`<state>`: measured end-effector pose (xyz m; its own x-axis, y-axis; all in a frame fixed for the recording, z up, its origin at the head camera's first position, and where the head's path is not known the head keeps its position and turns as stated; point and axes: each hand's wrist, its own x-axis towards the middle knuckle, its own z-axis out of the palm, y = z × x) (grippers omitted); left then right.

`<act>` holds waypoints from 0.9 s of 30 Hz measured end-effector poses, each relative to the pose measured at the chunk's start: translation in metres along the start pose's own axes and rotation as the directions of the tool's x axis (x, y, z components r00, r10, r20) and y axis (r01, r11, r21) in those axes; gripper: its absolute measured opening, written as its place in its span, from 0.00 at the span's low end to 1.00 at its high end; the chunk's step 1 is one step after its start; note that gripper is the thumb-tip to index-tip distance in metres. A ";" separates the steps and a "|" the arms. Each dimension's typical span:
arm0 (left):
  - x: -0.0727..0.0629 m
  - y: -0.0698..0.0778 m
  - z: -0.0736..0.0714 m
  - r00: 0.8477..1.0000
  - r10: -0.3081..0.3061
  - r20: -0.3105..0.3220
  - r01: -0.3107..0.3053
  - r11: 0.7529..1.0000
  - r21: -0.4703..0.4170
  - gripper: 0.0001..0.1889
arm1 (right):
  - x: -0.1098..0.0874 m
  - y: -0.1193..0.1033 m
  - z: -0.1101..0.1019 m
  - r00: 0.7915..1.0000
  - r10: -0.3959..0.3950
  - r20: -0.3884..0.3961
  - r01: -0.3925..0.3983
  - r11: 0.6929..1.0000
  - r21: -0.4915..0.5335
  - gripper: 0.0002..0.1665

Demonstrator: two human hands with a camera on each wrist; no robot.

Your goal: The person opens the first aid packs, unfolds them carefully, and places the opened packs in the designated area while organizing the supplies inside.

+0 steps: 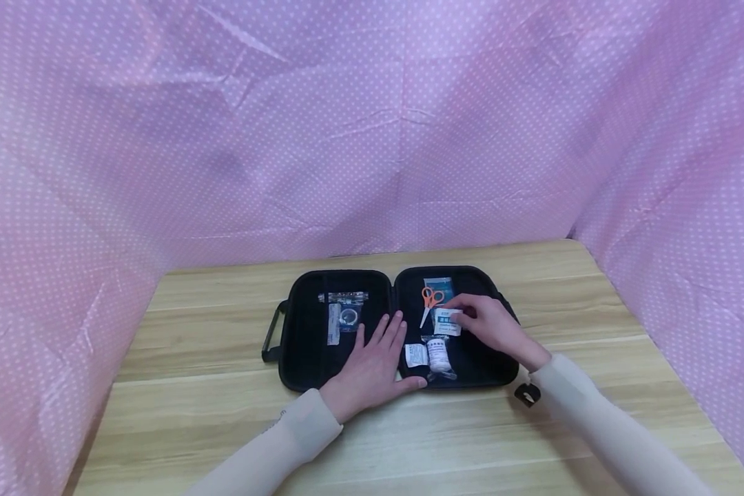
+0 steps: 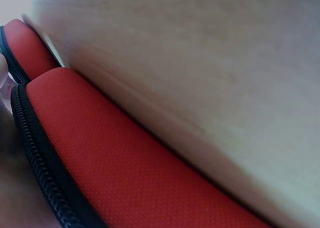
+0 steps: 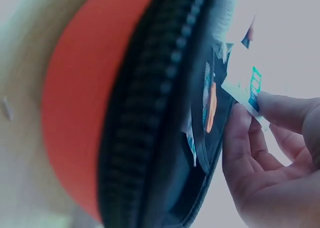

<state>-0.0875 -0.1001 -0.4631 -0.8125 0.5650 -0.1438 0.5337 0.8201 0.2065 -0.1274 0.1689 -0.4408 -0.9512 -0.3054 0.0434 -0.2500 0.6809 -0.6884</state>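
A zippered case (image 1: 304, 351), black inside and red outside, lies opened flat on the table. My left hand (image 1: 372, 368) rests palm down with spread fingers across its front edge, near the hinge. Over the right half, my right hand (image 1: 492, 324) pinches a small white-and-teal packet (image 1: 446, 322) between thumb and fingers; the right wrist view shows this packet (image 3: 240, 81) tilted. Orange-handled scissors (image 1: 432, 297) lie beside it, over a teal packet (image 1: 439, 284). Nearer me are a wrapped bandage roll (image 1: 438, 355) and a white packet (image 1: 416, 355).
In the left half are a bagged white ring-shaped roll (image 1: 348, 317), a narrow white packet (image 1: 333, 324) and a shiny clear wrapper (image 1: 350, 297). A carry handle (image 1: 274, 334) sticks out left. Pink dotted cloth (image 1: 372, 138) surrounds the wooden table (image 1: 180, 365).
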 end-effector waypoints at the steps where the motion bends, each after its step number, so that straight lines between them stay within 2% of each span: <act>1: 0.000 0.000 0.000 1.000 0.000 0.001 0.000 1.000 0.001 0.56 | -0.001 0.001 -0.001 1.000 0.003 -0.010 -0.003 1.000 0.022 0.11; 5: 0.000 0.000 0.001 1.000 -0.001 0.003 0.001 1.000 0.006 0.56 | -0.006 0.005 -0.004 0.999 0.029 -0.030 -0.024 0.990 0.139 0.11; 9: 0.000 0.000 0.001 1.000 -0.001 0.004 0.001 1.000 0.007 0.56 | -0.011 0.006 -0.007 0.998 0.048 -0.040 -0.039 0.977 0.209 0.13; 18: -0.001 0.001 0.001 1.000 -0.008 0.005 0.008 1.000 0.008 0.56 | -0.020 0.005 -0.006 0.987 0.103 -0.123 -0.066 0.959 0.277 0.18; 22: -0.001 0.001 0.000 1.000 -0.008 0.001 0.008 1.000 0.012 0.56 | -0.022 0.005 -0.006 0.981 0.117 -0.156 -0.067 0.953 0.297 0.13; 27: 0.000 0.002 0.000 1.000 -0.004 -0.005 0.004 1.000 0.013 0.56 | -0.026 0.004 -0.007 0.977 0.126 -0.170 -0.084 0.969 0.234 0.07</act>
<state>-0.0867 -0.0988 -0.4622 -0.8159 0.5611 -0.1396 0.5333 0.8235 0.1934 -0.1047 0.1848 -0.4396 -0.9919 -0.0996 0.0785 -0.1196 0.5295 -0.8399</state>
